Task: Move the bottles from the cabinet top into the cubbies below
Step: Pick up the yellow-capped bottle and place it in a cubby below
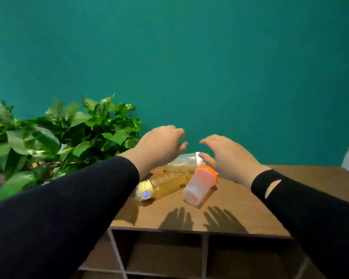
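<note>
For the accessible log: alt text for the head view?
Both hands, left hand and right hand, hover open over three bottles lying on a wooden cabinet top: amber bottle, orange-lidded cup, clear white-capped bottle. Cubbies below, leafy plant left.

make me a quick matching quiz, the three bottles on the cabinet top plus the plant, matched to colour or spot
Things:
1. amber bottle
2. frosted cup
3. clear bottle
4. plant

Descriptions:
A. orange lid
B. white cap, farthest back, under the hands
C. left of the cabinet
D. yellow cap with a purple button

Pairs: 1-D, 2-A, 3-B, 4-C
</note>
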`<state>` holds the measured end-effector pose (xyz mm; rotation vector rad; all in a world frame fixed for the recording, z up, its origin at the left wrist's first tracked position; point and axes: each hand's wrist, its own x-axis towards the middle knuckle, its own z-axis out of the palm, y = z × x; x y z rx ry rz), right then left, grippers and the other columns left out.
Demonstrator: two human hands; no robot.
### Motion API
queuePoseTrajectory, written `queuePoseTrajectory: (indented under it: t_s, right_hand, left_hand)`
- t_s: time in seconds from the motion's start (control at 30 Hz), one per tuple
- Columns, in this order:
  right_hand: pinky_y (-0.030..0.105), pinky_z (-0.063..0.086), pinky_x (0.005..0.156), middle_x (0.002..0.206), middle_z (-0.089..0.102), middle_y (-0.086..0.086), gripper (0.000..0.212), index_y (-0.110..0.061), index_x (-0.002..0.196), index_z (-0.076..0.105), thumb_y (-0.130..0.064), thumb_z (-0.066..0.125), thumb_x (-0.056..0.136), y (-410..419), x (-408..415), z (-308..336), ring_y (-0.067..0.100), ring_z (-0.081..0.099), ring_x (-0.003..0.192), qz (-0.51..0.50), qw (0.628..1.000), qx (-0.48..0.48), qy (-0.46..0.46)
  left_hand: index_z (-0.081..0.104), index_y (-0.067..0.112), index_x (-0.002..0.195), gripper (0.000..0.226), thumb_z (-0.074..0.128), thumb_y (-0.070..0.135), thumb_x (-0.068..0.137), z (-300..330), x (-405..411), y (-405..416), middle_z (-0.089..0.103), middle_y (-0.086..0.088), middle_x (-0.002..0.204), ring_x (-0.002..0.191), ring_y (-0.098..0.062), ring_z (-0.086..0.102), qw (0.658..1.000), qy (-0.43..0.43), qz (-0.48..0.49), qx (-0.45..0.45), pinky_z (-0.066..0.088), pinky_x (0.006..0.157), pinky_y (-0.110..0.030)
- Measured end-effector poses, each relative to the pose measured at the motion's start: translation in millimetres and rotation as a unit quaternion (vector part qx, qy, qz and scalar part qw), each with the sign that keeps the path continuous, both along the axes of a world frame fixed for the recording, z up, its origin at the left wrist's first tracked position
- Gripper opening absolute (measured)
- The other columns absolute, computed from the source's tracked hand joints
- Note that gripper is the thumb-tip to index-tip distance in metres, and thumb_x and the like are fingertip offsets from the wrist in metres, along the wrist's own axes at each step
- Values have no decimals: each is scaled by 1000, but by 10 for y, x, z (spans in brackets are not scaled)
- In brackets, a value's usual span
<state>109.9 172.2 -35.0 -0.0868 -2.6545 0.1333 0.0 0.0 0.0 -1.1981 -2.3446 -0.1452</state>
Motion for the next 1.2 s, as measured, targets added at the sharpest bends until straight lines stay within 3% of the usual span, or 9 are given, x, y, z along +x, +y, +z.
queuePoseTrajectory:
  t_s: [0.17,0.37,0.5,0.7,0.8,0.87,1.03,1.1,1.2]
  right_hand:
    - [24,53,89,122,66,-8,32,-29,127,61,-43,49,102,-368,92,-944,6,63,108,44,981,-158,-104]
    - [24,32,113,154,45,-16,49,-35,148,46,-49,46,101,-473,-264,-1921,4,40,141,69,939,-245,-229]
    - [24,23,117,157,38,-22,51,-37,149,44,-52,44,100,-518,-395,-2229,0,29,147,30,959,-222,-175]
    - [27,30,119,150,48,-20,49,-34,141,55,-55,46,98,-628,-390,-2330,-1,36,142,24,976,-188,-110]
    - [29,38,115,146,48,-19,45,-32,141,54,-46,54,98,-719,-438,-2244,-5,37,135,59,962,-258,-71]
    - [26,34,116,151,41,-16,50,-30,145,49,-40,59,97,-846,-536,-2152,-4,31,138,86,963,-251,-42]
    - [52,10,125,170,10,3,91,-22,160,13,-43,68,90,-1105,-953,-1840,23,3,156,60,995,-68,-51]
    - [56,11,124,168,18,5,98,-22,160,10,-46,70,86,-1140,-1013,-1678,25,10,156,56,996,-35,-55]
    - [52,24,121,153,45,3,95,-22,156,24,-48,75,80,-1147,-955,-1496,24,37,144,67,998,-13,-3]
  left_hand:
    - [59,17,127,43,51,46,96,-919,-192,-350,68,-7,120,109,-29,65,991,-103,64,-59,55,89,-43]
    - [44,21,144,69,62,54,87,-1669,-760,-396,60,-8,134,120,-31,59,970,-170,147,-94,53,97,-48]
    - [32,24,152,85,69,56,83,-2025,-1083,-292,56,-10,139,124,-33,55,959,-204,177,-89,50,100,-52]
    - [27,30,154,93,79,47,78,-2374,-1289,-281,53,-16,132,113,-36,53,958,-188,213,-33,49,95,-49]
    - [24,34,149,95,79,49,73,-2416,-1221,-531,54,-12,127,107,-34,53,969,-141,202,-16,54,85,-49]
    - [27,33,151,92,77,47,76,-2333,-1090,-747,55,-10,127,107,-33,55,977,-90,191,-34,55,78,-43]
    - [39,27,151,90,80,44,72,-1896,-704,-1118,62,-15,123,103,-36,60,985,42,135,-94,52,67,-41]
    - [37,27,150,88,77,40,72,-1693,-574,-1190,60,-16,127,106,-36,59,984,70,113,-120,52,69,-42]
    - [32,26,151,78,60,40,80,-1411,-395,-1294,56,-14,130,111,-36,55,985,108,59,-125,54,75,-46]
